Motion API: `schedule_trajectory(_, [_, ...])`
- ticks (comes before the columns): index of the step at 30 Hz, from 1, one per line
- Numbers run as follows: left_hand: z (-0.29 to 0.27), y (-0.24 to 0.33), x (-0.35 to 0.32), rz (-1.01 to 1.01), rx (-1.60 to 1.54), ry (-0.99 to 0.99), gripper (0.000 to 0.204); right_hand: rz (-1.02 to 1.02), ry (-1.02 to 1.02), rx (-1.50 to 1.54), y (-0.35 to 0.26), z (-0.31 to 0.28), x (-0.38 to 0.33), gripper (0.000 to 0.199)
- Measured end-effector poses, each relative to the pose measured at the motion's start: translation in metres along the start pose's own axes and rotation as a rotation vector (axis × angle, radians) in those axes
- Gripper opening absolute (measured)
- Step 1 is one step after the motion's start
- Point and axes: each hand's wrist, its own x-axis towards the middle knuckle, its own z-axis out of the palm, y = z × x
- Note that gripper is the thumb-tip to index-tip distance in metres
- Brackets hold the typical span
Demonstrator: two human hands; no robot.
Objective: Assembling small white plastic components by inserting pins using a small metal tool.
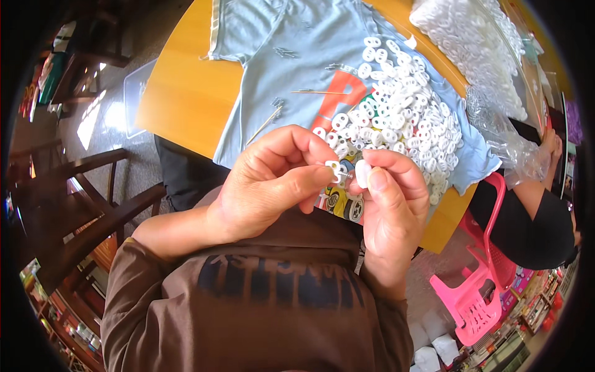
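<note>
My left hand pinches a small white plastic piece with holes between thumb and index finger. Opposite it, my right hand grips a smooth white oval plastic piece. A thin metal pin shows in the narrow gap between the two pieces; which one it is fixed to is hard to make out. Beyond my hands, a big heap of similar white two-holed pieces lies on a light blue T-shirt. Small metal pins and a thin wooden stick rest on the cloth too.
The shirt covers much of a yellow wooden table. A bag packed with white pieces and crumpled clear plastic lie at the right. Another person's arm is there, near a pink plastic chair. Dark wooden chairs stand left.
</note>
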Motion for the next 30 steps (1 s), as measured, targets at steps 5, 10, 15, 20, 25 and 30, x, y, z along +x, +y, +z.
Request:
schedule_trajectory(5, [0.0, 0.0, 0.002, 0.021, 0.02, 0.001, 0.008, -0.028, -0.017, -0.067, 0.002, 0.002, -0.001, 0.018])
schedule_trajectory(10, [0.001, -0.002, 0.001, 0.01, 0.051, 0.012, 0.007, -0.146, -0.027, -0.165, 0.006, 0.004, -0.002, 0.017])
schedule_trajectory(15, [0.001, -0.002, 0.004, -0.01, 0.063, 0.009, 0.007, -0.278, 0.002, -0.311, 0.01, 0.002, -0.002, 0.018])
schedule_trajectory(20, [0.003, -0.004, 0.0, 0.011, 0.099, 0.028, 0.008, -0.463, 0.047, -0.712, 0.009, 0.002, -0.003, 0.02])
schedule_trajectory(25, [0.004, -0.001, -0.001, -0.009, 0.118, 0.025, 0.01, -0.59, 0.003, -0.853, 0.009, -0.002, 0.0, 0.022])
schedule_trajectory(30, [0.002, -0.002, -0.002, -0.007, 0.101, 0.016, 0.011, -0.61, -0.042, -0.882, 0.007, -0.003, 0.001, 0.022])
